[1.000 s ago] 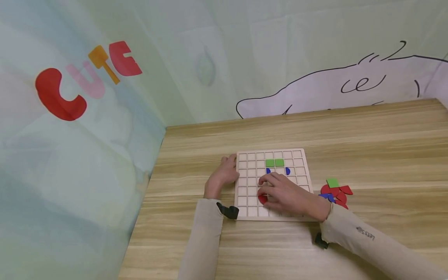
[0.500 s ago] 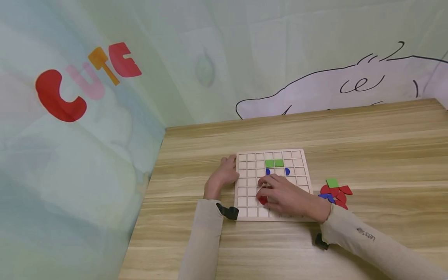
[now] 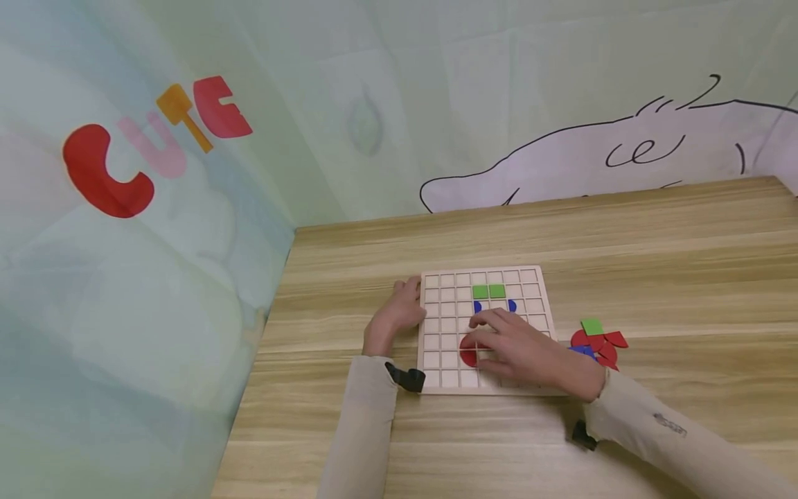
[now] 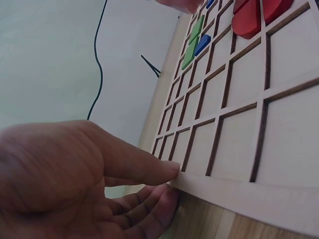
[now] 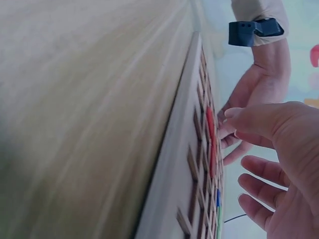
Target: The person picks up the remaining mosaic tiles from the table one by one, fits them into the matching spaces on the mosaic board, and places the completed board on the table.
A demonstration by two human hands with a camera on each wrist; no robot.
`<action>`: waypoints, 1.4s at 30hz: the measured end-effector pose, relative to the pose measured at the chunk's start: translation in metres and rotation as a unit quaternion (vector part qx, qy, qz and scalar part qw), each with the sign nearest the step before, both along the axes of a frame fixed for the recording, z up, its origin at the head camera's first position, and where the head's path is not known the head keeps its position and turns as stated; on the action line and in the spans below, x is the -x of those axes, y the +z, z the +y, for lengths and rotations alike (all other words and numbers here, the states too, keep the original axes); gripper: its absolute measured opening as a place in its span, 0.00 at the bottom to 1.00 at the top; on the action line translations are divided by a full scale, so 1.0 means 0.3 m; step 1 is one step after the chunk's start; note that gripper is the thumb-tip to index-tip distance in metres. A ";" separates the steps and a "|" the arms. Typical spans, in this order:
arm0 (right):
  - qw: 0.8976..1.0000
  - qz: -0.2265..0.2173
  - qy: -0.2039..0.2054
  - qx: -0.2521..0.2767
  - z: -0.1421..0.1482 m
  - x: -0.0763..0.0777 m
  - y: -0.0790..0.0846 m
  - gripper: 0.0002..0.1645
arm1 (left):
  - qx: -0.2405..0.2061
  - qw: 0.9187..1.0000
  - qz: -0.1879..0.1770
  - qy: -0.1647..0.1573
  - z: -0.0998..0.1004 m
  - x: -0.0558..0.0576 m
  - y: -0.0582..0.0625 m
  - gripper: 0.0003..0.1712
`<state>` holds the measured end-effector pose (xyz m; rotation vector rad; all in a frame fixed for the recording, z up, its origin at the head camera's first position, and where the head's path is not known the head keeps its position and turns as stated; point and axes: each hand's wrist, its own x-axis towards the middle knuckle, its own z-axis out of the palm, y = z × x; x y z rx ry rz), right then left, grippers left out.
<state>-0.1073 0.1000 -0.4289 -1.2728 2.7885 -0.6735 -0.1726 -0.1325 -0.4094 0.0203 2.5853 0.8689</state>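
Note:
A pale wooden grid board [image 3: 441, 324] lies flat on the table. My left hand [image 3: 399, 308] holds its left edge; in the left wrist view the thumb [image 4: 167, 172] sits on the rim with the fingers curled at the side. My right hand [image 3: 520, 350] hovers over the lower middle cells, fingers bent and apart, nothing visible between them in the right wrist view. Red rounded pieces [image 3: 468, 357] lie in cells beneath it, partly hidden. Two green squares [image 3: 488, 292] fill upper cells, with blue half-circles [image 3: 512, 305] in the row below.
Right of the board lies a loose pile of red pieces [image 3: 607, 353], blue pieces [image 3: 582, 351] and a green square [image 3: 592, 326]. The wooden table [image 3: 349, 256] meets a printed cloth backdrop [image 3: 349, 173] behind and at the left.
My right hand has shifted slightly right, off the red pieces, showing more of them, and its forearm now covers more of the blue pieces. The left hand and board stay put.

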 end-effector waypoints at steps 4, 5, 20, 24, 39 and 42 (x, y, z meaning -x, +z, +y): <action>1.000 0.010 -0.013 0.005 0.024 -0.005 0.013 0.21 | 0.000 1.000 0.003 0.001 0.000 0.001 0.000 0.41; 1.000 0.016 -0.014 0.010 0.031 -0.007 0.017 0.21 | -0.001 1.000 0.003 0.002 -0.001 0.001 0.000 0.41; 0.995 0.046 -0.081 0.045 0.164 -0.006 0.053 0.19 | -0.003 1.000 -0.002 0.001 0.001 0.001 -0.004 0.40; 0.993 0.051 -0.092 0.060 0.201 -0.004 0.061 0.18 | -0.003 1.000 0.001 -0.001 0.000 0.002 -0.003 0.40; 0.981 0.095 -0.142 0.093 0.350 -0.030 0.034 0.16 | -0.002 1.000 0.004 -0.005 0.001 0.000 -0.001 0.39; 0.980 0.070 -0.168 0.085 0.380 -0.044 0.019 0.15 | -0.001 1.000 0.002 -0.004 0.001 -0.002 0.001 0.39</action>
